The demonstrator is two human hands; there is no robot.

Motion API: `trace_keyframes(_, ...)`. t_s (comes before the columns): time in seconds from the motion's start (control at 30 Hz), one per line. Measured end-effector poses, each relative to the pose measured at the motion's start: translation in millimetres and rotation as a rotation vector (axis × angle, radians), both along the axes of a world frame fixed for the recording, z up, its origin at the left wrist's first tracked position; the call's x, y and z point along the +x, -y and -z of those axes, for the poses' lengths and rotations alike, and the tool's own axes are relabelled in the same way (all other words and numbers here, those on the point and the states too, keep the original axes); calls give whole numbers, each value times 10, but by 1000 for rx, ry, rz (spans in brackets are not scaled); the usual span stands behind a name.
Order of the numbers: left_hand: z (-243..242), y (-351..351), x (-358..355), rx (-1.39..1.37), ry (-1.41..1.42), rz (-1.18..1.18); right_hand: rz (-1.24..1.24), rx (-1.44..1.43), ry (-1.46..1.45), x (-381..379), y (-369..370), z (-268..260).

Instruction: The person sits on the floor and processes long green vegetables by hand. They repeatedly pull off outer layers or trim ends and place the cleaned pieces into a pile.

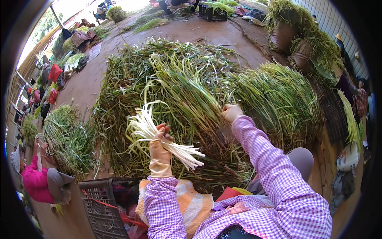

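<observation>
My left hand [161, 146], in a tan glove with bare fingertips, is closed around a bundle of pale, peeled stalks [182, 151]. Their white butts point to the lower right and their yellowish leafy ends to the upper left. My right hand [232, 113], bare with curled fingers, is at the lower part of a long bunch of green-leaved plants [191, 86], near its brown root ends; whether it grips a stem cannot be told. Under both hands spreads a large heap of cut leafy greens [119, 119], with small white flowers at its far side.
A black plastic crate [101, 206] with red string stands at lower left, beside an orange-and-white towel [191, 200]. A co-worker in pink [35, 182] sits at far left by another green pile [68, 137]. Full sacks [283, 35] topped with greens stand at upper right.
</observation>
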State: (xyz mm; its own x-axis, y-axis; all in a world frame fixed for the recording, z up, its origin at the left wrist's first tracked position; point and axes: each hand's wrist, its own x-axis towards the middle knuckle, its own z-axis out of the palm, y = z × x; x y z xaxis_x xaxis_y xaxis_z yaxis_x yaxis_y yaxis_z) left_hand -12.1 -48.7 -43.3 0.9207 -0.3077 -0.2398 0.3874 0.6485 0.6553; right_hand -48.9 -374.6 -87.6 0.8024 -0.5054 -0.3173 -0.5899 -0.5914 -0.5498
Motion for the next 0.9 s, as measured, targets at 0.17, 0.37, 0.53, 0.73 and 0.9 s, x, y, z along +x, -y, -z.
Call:
trace_keyframes(0.17,78,117,-22,-41,-161,160,231,955,386,-371,-226,-32)
trace_keyframes(0.37,-12,102,-150,101,-180,154,129,849,509,-644,-707,-148)
trace_keyframes(0.53,-138,151,-312,377,-132,58,94,939,242,-855,-1088,-203)
trace_keyframes(0.73,-147,162,-440,479,29,132,-37,903,264,-1013,-1326,-211)
trace_keyframes(0.9,6,256,-470,525,-79,251,-14,825,284,-1008,-1501,-276)
